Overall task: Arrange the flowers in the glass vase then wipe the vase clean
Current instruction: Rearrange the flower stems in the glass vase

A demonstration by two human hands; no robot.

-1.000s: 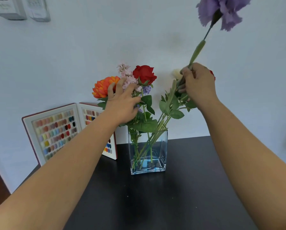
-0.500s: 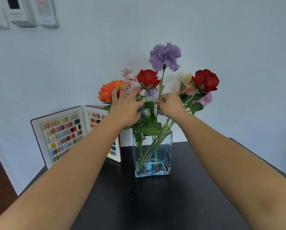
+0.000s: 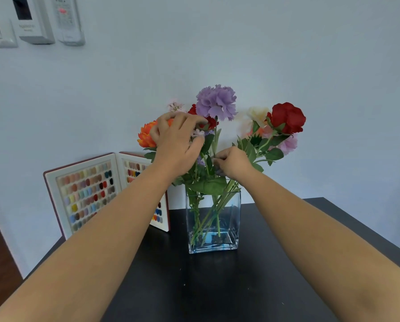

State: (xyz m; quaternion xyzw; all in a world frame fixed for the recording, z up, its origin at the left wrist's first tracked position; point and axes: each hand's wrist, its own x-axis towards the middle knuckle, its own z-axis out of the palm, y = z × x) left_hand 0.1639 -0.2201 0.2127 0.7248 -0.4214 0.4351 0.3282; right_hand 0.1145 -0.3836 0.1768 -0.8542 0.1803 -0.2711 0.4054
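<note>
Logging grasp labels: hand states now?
Left hand: fingers curled among the flower heads, gripping them.
Right hand: pinching the purple flower by its stem.

Likely a nail salon: nail-colour sample book [image 3: 94,194] propped on a black table [image 3: 217,287].

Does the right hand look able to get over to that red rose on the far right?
Probably yes. The right hand pinches the purple flower's stem just left of and below the red rose. Only leaves lie between, and nothing solid blocks the way, though it would have to let go of the stem first.
</note>
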